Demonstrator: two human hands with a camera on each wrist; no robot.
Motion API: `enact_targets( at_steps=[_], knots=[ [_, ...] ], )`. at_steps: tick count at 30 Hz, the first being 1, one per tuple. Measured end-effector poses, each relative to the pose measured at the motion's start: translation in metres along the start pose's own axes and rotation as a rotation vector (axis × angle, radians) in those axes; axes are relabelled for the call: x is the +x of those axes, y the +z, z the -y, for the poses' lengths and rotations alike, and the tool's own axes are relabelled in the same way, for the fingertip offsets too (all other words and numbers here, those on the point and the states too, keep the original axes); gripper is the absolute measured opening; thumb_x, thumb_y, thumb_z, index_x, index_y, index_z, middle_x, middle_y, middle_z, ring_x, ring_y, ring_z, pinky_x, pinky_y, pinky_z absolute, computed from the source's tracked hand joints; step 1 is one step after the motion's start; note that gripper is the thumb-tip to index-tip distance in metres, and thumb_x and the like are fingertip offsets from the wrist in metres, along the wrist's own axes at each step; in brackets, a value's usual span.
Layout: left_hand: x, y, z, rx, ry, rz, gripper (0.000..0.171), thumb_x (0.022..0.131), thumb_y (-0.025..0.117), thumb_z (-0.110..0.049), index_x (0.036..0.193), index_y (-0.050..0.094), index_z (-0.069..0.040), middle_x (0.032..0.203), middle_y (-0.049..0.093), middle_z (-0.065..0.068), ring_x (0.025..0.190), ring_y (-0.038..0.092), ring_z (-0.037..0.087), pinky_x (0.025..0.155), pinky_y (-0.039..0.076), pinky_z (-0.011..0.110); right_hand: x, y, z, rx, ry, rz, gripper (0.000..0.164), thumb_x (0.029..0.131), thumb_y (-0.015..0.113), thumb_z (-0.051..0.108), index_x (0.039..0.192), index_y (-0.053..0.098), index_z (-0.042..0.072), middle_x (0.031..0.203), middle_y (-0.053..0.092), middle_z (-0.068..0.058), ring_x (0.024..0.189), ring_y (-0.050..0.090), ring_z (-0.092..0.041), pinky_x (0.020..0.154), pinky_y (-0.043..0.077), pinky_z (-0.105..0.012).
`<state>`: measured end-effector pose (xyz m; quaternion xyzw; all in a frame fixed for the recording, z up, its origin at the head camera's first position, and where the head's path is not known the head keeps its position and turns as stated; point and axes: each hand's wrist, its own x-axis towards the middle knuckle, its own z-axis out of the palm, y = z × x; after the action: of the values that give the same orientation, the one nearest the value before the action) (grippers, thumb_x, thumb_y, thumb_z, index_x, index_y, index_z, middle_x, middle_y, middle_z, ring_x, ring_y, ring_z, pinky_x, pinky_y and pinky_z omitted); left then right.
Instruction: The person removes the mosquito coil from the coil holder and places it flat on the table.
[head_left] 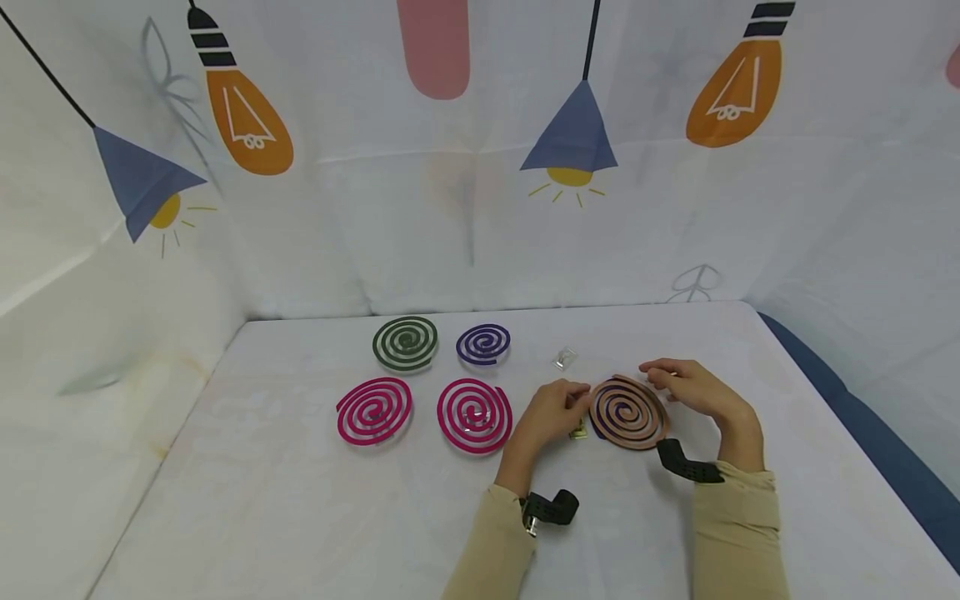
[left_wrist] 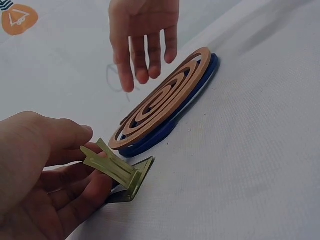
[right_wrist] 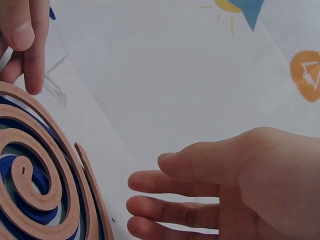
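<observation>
A brown mosquito coil (head_left: 628, 412) lies on top of a dark blue coil (left_wrist: 155, 138) on the white table. My left hand (head_left: 553, 412) is at the coils' left edge with its fingers loosely bent. A small gold metal coil stand (left_wrist: 120, 170) with raised prongs is right by those fingers; whether they touch it I cannot tell. My right hand (head_left: 693, 387) hovers at the coils' upper right, apart from them. In the right wrist view its fingers (right_wrist: 172, 207) are spread and hold nothing.
Two pink coils (head_left: 375, 411) lie to the left, one over a silvery piece. Behind them are a green coil (head_left: 405, 343) and a purple coil (head_left: 483, 344). A small silvery metal stand (head_left: 564, 358) lies farther back. A printed white cloth (head_left: 480, 225) hangs behind the table.
</observation>
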<state>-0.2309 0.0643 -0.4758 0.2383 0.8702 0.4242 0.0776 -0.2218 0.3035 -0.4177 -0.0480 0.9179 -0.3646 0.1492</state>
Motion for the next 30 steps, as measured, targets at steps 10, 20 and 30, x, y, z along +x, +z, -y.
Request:
enact_targets(
  at_steps=[10,20,30],
  knots=[
    [-0.002,-0.002,-0.003,-0.025,0.0,-0.014,0.032,0.096,0.053,-0.022,0.123,0.064,-0.01,0.101,0.066,0.004,0.081,0.057,0.006,0.07,0.046,0.015,-0.003,0.0,0.002,0.024,-0.026,-0.025,0.042,0.102,0.039,0.025,0.133,0.048,-0.003,0.128,0.053,-0.03,0.117,0.051,-0.042,0.088,0.05,-0.049],
    [-0.007,-0.012,-0.012,-0.077,0.044,-0.068,0.032,0.098,0.05,-0.02,0.125,0.062,-0.009,0.107,0.066,0.004,0.091,0.061,0.009,0.079,0.049,0.015,0.0,0.001,0.014,0.019,-0.081,-0.043,0.045,0.102,0.04,0.029,0.133,0.048,-0.002,0.131,0.052,-0.028,0.12,0.049,-0.042,0.091,0.048,-0.051],
    [-0.01,-0.023,-0.01,-0.117,0.101,-0.227,0.026,0.095,0.054,-0.015,0.118,0.066,-0.008,0.102,0.069,0.005,0.085,0.066,0.01,0.074,0.051,0.016,0.0,0.006,0.024,0.002,-0.153,-0.063,0.041,0.101,0.042,0.025,0.131,0.051,-0.001,0.129,0.055,-0.026,0.115,0.053,-0.039,0.091,0.046,-0.052]
  ],
)
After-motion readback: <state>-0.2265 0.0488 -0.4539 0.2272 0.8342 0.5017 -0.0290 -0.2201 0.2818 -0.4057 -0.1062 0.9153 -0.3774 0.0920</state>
